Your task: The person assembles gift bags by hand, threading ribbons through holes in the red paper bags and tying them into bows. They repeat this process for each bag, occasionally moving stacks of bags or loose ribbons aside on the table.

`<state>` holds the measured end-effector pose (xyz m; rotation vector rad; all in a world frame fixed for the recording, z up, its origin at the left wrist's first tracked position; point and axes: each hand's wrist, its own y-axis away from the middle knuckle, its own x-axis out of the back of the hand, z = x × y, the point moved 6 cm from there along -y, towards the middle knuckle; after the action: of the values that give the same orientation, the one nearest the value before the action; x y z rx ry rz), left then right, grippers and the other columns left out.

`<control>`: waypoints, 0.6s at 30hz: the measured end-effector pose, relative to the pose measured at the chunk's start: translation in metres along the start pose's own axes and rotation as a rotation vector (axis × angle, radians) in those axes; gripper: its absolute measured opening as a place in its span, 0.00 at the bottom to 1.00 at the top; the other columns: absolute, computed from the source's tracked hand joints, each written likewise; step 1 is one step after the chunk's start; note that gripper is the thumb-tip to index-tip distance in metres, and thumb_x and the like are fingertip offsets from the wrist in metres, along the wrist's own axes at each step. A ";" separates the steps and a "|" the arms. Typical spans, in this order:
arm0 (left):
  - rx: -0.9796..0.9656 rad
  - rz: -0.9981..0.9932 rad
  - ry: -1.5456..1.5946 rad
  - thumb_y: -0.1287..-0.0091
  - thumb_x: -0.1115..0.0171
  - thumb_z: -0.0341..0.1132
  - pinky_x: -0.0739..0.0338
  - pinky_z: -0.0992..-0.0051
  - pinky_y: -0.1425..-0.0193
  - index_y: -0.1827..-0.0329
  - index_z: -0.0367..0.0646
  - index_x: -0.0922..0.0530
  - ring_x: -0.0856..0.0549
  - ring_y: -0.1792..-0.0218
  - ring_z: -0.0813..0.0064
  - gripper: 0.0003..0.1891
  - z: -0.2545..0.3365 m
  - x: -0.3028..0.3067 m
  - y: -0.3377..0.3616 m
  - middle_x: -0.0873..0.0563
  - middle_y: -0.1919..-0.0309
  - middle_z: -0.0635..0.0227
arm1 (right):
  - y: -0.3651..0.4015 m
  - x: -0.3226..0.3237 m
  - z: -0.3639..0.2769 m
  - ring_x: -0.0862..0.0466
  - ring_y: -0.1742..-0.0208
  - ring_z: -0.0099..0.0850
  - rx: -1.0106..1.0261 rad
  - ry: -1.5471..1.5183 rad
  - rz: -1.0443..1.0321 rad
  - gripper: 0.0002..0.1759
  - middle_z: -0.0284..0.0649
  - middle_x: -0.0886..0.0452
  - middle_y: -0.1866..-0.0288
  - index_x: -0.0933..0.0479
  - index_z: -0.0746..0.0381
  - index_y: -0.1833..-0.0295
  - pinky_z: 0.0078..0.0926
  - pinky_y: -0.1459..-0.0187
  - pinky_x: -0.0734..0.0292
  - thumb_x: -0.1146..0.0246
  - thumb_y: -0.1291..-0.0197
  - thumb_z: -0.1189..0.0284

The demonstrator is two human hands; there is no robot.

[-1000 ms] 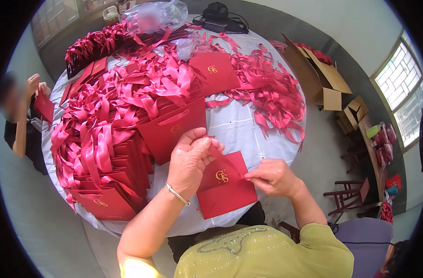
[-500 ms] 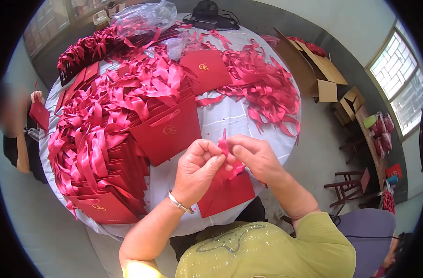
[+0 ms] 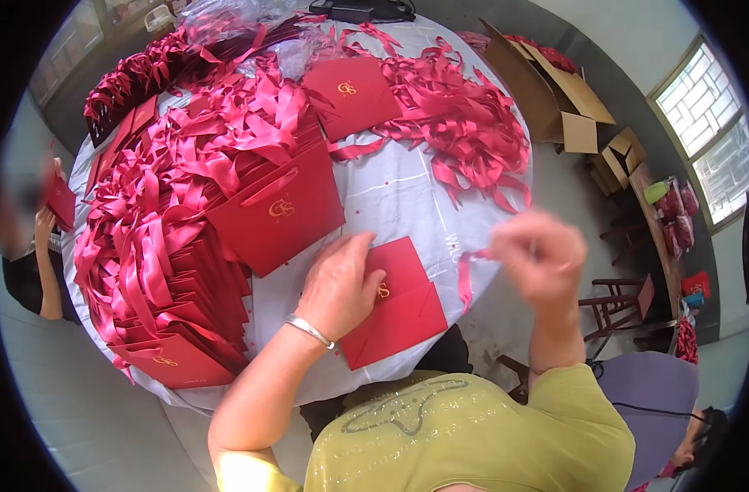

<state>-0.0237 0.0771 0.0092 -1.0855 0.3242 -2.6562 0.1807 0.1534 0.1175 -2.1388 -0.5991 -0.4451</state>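
Observation:
A red paper gift bag (image 3: 411, 316) with a gold logo lies flat on the table in front of me. My left hand (image 3: 339, 283), with a silver bangle at the wrist, rests over the bag's left side, thumb and fingers apart. Off to the right, my right hand (image 3: 542, 254) is raised past the table's edge, blurred by motion, its fingers closed. A pink ribbon (image 3: 465, 283) trails from it towards the bag. The logo is partly covered by my left hand.
Red bags with pink ribbon handles (image 3: 165, 238) fill the table's left side, a larger bag (image 3: 280, 215) leaning there. Loose ribbons (image 3: 473, 123) lie heaped at the far right. Cardboard boxes (image 3: 555, 90) stand beyond. Another person's hand (image 3: 45, 223) holds a bag at far left.
My hands have come apart. The right has swung right with a ribbon; the left has dropped onto the bag. The view has shifted slightly, and the bag's logo now shows.

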 end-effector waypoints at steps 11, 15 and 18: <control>-0.199 0.092 -0.104 0.47 0.28 0.25 0.20 0.63 0.49 0.50 0.37 0.21 0.14 0.57 0.57 0.20 0.020 -0.004 -0.006 0.14 0.61 0.57 | 0.084 -0.101 0.015 0.20 0.74 0.34 0.174 0.073 -0.209 0.12 0.35 0.23 0.72 0.21 0.60 0.63 0.32 0.73 0.25 0.25 0.53 0.75; -0.004 0.111 0.123 0.42 0.30 0.27 0.19 0.65 0.60 0.56 0.37 0.20 0.14 0.66 0.58 0.12 0.013 0.001 -0.012 0.14 0.67 0.56 | 0.085 -0.099 0.014 0.20 0.74 0.33 0.196 0.038 -0.183 0.13 0.34 0.23 0.73 0.21 0.60 0.63 0.32 0.74 0.26 0.25 0.53 0.75; 0.175 -0.076 0.213 0.39 0.32 0.29 0.19 0.68 0.61 0.57 0.34 0.19 0.13 0.68 0.62 0.10 -0.008 -0.008 -0.011 0.13 0.69 0.55 | 0.089 -0.098 0.014 0.20 0.74 0.33 0.229 0.007 -0.190 0.12 0.34 0.22 0.72 0.20 0.60 0.62 0.31 0.74 0.26 0.25 0.53 0.75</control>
<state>-0.0259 0.0907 0.0017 -0.7797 0.0879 -2.8105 0.1509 0.0931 0.0026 -1.8703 -0.8139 -0.4635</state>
